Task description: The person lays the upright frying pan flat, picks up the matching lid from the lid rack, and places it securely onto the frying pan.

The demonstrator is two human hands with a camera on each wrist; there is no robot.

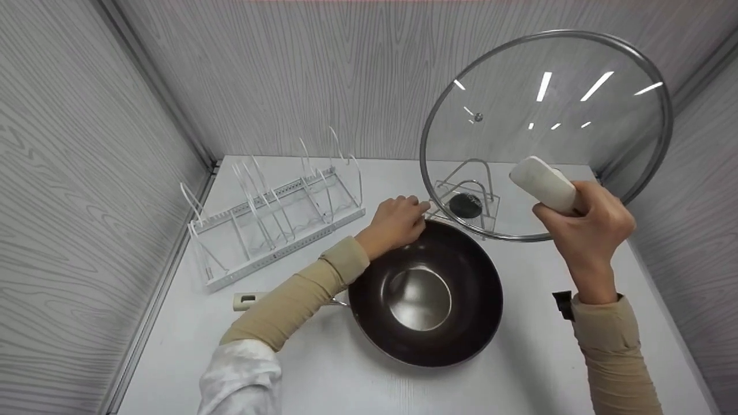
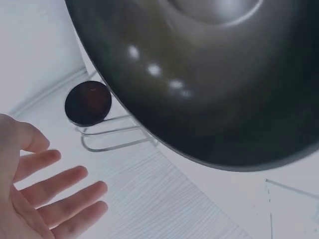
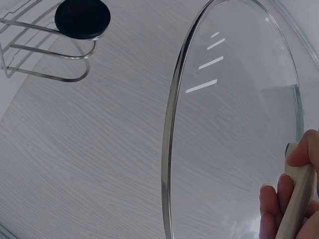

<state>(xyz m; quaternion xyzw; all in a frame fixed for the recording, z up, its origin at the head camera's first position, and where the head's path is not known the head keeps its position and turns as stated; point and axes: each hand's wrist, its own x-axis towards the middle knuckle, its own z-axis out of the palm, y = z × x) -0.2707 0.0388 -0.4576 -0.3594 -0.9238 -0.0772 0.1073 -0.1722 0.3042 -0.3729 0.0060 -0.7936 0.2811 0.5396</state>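
My right hand (image 1: 597, 230) grips the pale handle (image 1: 545, 183) of a large round glass lid (image 1: 599, 127) with a metal rim, held up and tilted above the right of the table. In the right wrist view, fingers and thumb wrap round that handle. A dark wok (image 1: 426, 346) sits on the table, its cream handle (image 1: 249, 301) pointing left beneath my left forearm. Over the wok's far rim is my left hand (image 1: 400, 222). The left wrist view shows its fingers (image 2: 65, 181) loosely spread with nothing in them, apart from the wok.
Behind the wok stands a small wire stand (image 1: 489, 173) with a dark round disc (image 1: 466, 206), partly seen through the lid. A white wire rack (image 1: 288, 249) with upright dividers lies at the back left. Wood-grain panels (image 1: 369, 80) enclose the table at the back and sides.
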